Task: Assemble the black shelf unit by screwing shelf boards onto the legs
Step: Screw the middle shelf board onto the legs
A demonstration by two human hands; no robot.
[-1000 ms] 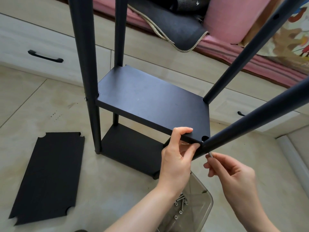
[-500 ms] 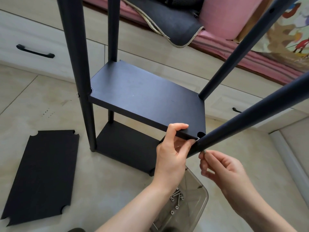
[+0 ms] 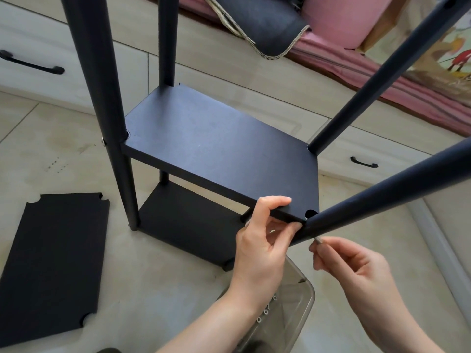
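left hand (image 3: 262, 240): we pinched the near corner of the middle shelf board (image 3: 219, 154), thumb on top, fingers under the edge.
right hand (image 3: 356, 263): we pinched a small metal screw or tool tip (image 3: 318, 239) against the underside of the near right leg (image 3: 382, 197); which one, we couldn't tell.
shelf unit: it stood on the floor; the bottom board (image 3: 188, 220) was already on the legs, and the middle board's corner notch sat just beside the leg.
spare board (image 3: 51, 263): it lay flat on the floor, left, well apart.
screw tub (image 3: 288, 309): clear, below our hands.
risk: we judged the leg hole and the board hole could misalign if the corner sagged, cross-threading the screw; a slipped pinch would drop it.
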